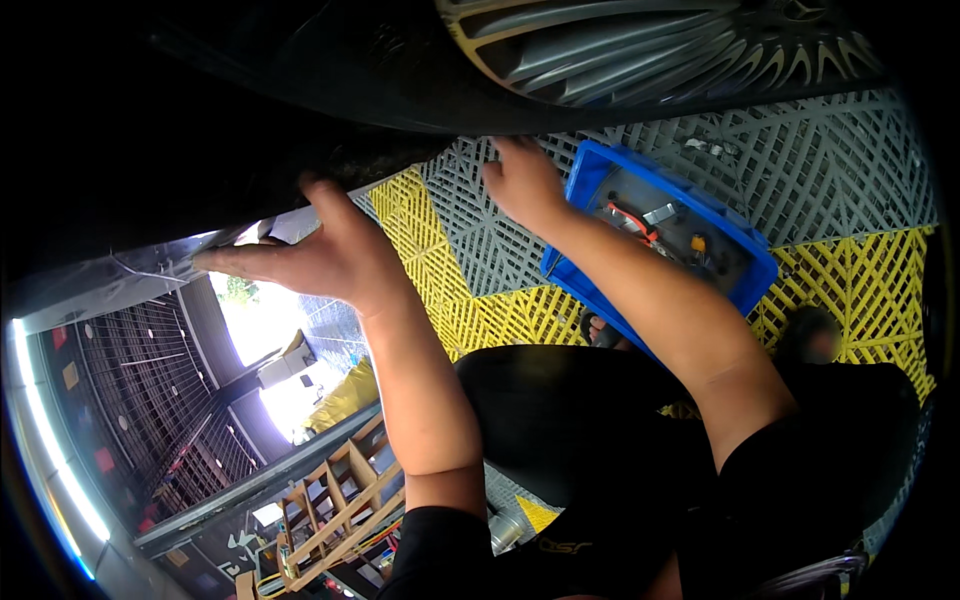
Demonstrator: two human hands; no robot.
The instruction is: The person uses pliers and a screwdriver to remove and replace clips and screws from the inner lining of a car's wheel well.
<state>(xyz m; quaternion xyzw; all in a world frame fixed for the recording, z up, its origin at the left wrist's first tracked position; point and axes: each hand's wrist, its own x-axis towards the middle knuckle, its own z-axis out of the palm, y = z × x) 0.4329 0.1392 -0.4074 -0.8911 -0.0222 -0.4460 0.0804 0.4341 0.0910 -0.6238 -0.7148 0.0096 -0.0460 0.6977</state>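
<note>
A car wheel with a silver multi-spoke rim [620, 60] and a black tyre [400, 75] fills the top of the view. My left hand [335, 255] is raised at the dark underside left of the tyre, thumb and fingers spread. Its fingertips reach the edge of a grey body panel [140, 265]; whether they press on it is unclear. My right hand [525, 185] is at the lower edge of the tyre, its fingers bent and slightly smeared by motion. The fingertips meet the dark rubber, and I cannot see whether anything is in them.
A blue plastic tray [760, 265] with red-handled pliers [640, 225] and small parts stands on the floor below my right forearm. Grey and yellow slatted floor tiles [850, 285] surround it. At lower left are a wooden compartment rack [345, 500] and a wire-mesh wall [140, 390].
</note>
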